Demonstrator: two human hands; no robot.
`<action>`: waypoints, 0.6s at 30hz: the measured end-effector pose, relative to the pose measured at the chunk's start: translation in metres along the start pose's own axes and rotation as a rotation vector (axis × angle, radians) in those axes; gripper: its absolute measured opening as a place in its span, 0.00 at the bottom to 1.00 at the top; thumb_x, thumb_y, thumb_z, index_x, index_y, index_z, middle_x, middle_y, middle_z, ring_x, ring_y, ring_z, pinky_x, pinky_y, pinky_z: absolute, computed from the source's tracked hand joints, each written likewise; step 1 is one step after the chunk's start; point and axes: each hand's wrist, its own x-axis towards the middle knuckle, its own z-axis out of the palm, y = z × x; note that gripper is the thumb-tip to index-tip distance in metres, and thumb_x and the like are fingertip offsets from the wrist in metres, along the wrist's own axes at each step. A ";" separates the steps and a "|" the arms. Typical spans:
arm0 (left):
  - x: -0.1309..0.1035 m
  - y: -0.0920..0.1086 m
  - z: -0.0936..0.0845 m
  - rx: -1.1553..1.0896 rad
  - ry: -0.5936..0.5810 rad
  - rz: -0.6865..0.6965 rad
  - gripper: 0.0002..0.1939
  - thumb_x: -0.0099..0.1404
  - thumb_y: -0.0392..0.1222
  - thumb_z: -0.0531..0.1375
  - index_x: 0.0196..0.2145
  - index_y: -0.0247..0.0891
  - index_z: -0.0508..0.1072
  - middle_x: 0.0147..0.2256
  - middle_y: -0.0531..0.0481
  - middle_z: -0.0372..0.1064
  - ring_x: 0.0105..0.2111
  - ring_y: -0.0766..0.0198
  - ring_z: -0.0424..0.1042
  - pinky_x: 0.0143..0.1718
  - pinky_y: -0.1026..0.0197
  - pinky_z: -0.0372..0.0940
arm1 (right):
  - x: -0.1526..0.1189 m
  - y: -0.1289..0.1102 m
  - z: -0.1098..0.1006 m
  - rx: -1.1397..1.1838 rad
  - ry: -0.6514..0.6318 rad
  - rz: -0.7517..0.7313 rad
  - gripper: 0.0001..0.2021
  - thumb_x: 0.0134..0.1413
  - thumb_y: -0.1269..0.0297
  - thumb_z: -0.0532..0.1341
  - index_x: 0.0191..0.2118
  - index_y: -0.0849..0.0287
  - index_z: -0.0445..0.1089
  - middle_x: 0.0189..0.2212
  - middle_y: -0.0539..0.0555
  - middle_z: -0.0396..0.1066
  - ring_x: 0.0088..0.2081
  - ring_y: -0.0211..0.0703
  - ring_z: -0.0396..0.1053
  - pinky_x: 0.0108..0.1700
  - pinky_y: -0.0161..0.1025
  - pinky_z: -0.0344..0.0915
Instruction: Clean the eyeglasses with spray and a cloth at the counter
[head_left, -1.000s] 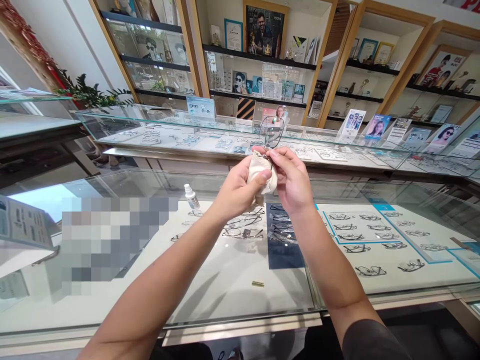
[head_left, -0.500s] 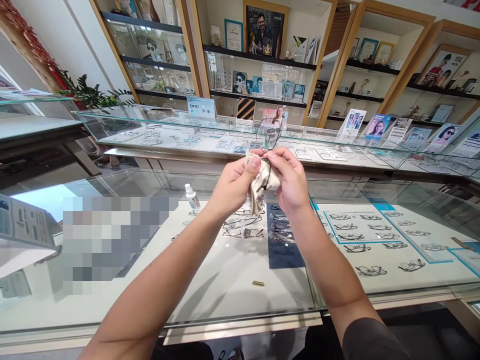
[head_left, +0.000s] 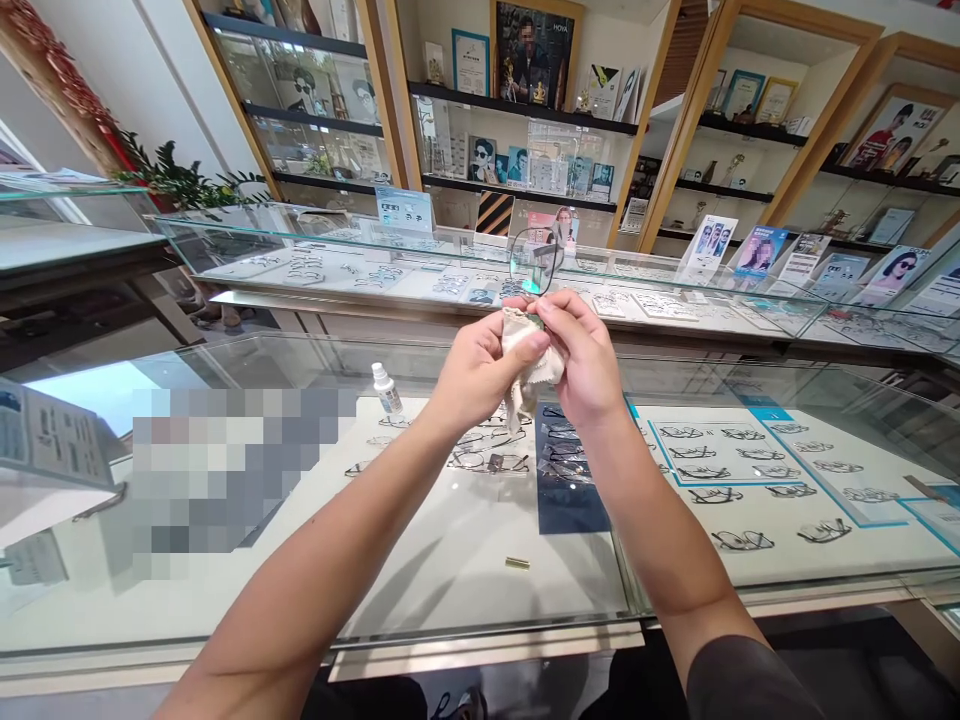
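Both hands are raised above a glass display counter. My left hand pinches a beige cleaning cloth with thumb and fingers. My right hand holds a pair of thin dark-framed eyeglasses by the lower part, which the cloth wraps. One lens stands clear above both hands. Part of the frame is hidden inside the cloth.
A small white bottle stands on the counter glass to the left. Many eyeglass frames lie on trays under the glass. A second glass counter and wooden shelves with photos stand behind. A leaflet stand is at far left.
The cloth has been bunched and shifted over the frame between the fingers, and both hands with the eyeglasses have stayed at about the same height.
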 end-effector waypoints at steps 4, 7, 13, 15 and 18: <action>-0.001 -0.005 0.004 0.025 0.124 0.028 0.28 0.66 0.68 0.69 0.30 0.38 0.73 0.26 0.51 0.70 0.24 0.66 0.64 0.25 0.62 0.59 | -0.003 -0.001 0.002 -0.055 -0.029 0.019 0.10 0.59 0.55 0.69 0.33 0.51 0.72 0.42 0.51 0.83 0.47 0.46 0.79 0.52 0.45 0.77; 0.000 -0.005 0.001 0.005 0.094 0.026 0.28 0.67 0.69 0.67 0.30 0.38 0.73 0.26 0.51 0.69 0.24 0.66 0.63 0.26 0.61 0.59 | -0.002 -0.002 0.000 -0.091 -0.023 0.017 0.09 0.59 0.54 0.69 0.34 0.50 0.72 0.42 0.51 0.83 0.49 0.47 0.79 0.51 0.45 0.77; 0.003 0.001 -0.013 -0.086 -0.215 -0.068 0.22 0.66 0.59 0.73 0.41 0.36 0.78 0.32 0.51 0.71 0.29 0.66 0.67 0.32 0.64 0.64 | 0.005 -0.007 -0.010 -0.042 -0.013 -0.004 0.13 0.57 0.52 0.72 0.34 0.51 0.71 0.41 0.52 0.83 0.48 0.47 0.79 0.52 0.45 0.76; 0.002 0.003 -0.015 -0.085 -0.259 -0.093 0.25 0.63 0.55 0.75 0.49 0.36 0.78 0.36 0.50 0.74 0.31 0.65 0.70 0.33 0.64 0.66 | 0.007 -0.007 -0.012 -0.020 -0.008 -0.012 0.14 0.56 0.52 0.72 0.34 0.52 0.71 0.41 0.52 0.83 0.47 0.47 0.79 0.51 0.44 0.76; 0.002 0.003 -0.012 -0.059 -0.185 -0.057 0.29 0.58 0.53 0.79 0.51 0.36 0.78 0.37 0.49 0.76 0.33 0.65 0.73 0.34 0.64 0.67 | 0.008 -0.004 -0.013 -0.003 -0.020 -0.011 0.13 0.57 0.53 0.72 0.33 0.52 0.71 0.40 0.52 0.83 0.47 0.47 0.78 0.52 0.44 0.76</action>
